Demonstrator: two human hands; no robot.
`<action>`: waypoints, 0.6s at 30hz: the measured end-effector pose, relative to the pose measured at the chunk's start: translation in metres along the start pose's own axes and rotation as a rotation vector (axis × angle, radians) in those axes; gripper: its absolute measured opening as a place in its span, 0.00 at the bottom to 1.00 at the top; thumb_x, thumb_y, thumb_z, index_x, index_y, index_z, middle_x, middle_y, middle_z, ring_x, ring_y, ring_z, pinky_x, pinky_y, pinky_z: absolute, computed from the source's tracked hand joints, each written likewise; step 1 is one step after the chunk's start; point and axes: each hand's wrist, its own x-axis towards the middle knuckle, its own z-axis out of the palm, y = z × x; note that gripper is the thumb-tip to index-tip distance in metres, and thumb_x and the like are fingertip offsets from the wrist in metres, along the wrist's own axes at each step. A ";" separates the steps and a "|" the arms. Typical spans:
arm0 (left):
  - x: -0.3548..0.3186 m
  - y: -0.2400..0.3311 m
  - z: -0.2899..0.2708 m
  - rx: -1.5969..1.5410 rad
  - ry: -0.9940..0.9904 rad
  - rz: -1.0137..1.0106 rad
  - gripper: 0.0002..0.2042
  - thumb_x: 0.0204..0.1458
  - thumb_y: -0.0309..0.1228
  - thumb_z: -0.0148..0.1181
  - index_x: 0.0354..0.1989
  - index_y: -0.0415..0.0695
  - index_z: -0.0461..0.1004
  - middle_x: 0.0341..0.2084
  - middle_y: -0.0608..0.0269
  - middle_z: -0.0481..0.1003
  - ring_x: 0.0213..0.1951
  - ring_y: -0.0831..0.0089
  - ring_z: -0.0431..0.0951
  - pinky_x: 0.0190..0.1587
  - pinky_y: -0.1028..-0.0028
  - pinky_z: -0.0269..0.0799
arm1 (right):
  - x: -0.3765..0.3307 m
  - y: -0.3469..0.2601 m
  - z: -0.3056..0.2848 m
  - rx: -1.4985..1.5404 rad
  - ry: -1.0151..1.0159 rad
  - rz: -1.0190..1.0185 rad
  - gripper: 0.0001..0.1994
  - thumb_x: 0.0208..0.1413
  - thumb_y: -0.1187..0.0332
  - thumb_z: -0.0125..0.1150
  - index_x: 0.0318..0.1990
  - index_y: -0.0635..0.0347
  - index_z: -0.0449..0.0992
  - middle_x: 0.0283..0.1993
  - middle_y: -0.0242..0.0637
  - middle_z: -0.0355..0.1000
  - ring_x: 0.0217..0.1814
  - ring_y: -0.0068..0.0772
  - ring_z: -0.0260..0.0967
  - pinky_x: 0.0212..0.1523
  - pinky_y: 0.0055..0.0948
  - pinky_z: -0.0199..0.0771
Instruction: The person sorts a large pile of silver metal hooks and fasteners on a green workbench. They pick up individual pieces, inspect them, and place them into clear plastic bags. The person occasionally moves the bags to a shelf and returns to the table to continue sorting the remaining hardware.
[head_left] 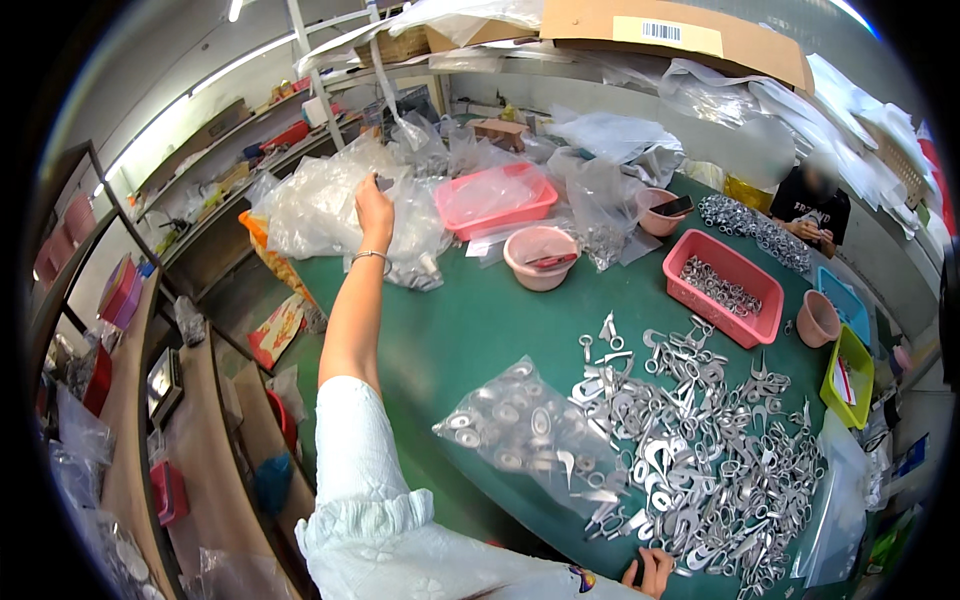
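My left hand [375, 212] is stretched far forward over the heap of clear plastic bags [320, 205] at the back left. Its fingers are closed, with a small dark thing [384, 183] at the tips, too small to name. Near the table's front edge, my right hand [652, 572] rests with its fingers bent and a little apart, nothing visible in them. It lies beside a wide pile of silver-grey metal clasps and hooks [700, 450]. Left of the pile lies a clear bag of round metal parts [520, 420], partly overlapping it.
On the green table [430, 330] stand a pink tray [455, 222], pink bowls [540, 275], a pink basket [680, 290] holding metal parts and a yellow-green basket [838, 400]. Another person [812, 210] works at the far right. Wooden shelves [215, 440] line the left.
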 end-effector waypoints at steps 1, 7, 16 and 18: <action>0.005 -0.011 0.008 0.048 -0.008 0.043 0.16 0.45 0.18 0.48 0.44 0.39 0.69 0.37 0.47 0.71 0.41 0.51 0.72 0.43 0.61 0.67 | 0.004 -0.003 0.001 -0.020 -0.032 0.020 0.14 0.41 0.73 0.62 0.40 0.57 0.75 0.38 0.47 0.68 0.37 0.48 0.67 0.42 0.43 0.67; 0.009 -0.031 0.042 0.316 -0.181 0.097 0.16 0.46 0.20 0.48 0.44 0.45 0.71 0.34 0.51 0.74 0.36 0.54 0.75 0.41 0.60 0.68 | -0.014 0.008 0.016 -0.010 -0.089 0.087 0.16 0.39 0.71 0.64 0.41 0.53 0.76 0.41 0.42 0.68 0.42 0.45 0.67 0.46 0.41 0.64; 0.005 -0.055 0.075 0.086 0.043 0.221 0.15 0.41 0.25 0.51 0.41 0.45 0.75 0.33 0.53 0.74 0.38 0.55 0.73 0.42 0.61 0.66 | 0.007 -0.003 0.006 0.075 -0.151 0.097 0.15 0.37 0.77 0.60 0.38 0.62 0.74 0.38 0.47 0.65 0.38 0.49 0.65 0.38 0.39 0.68; 0.004 -0.042 0.071 -0.164 0.028 0.079 0.16 0.44 0.26 0.52 0.44 0.40 0.73 0.37 0.52 0.75 0.40 0.60 0.74 0.45 0.65 0.66 | 0.015 -0.004 0.004 0.058 -0.135 0.079 0.15 0.36 0.77 0.62 0.38 0.62 0.74 0.39 0.45 0.65 0.38 0.47 0.65 0.39 0.37 0.69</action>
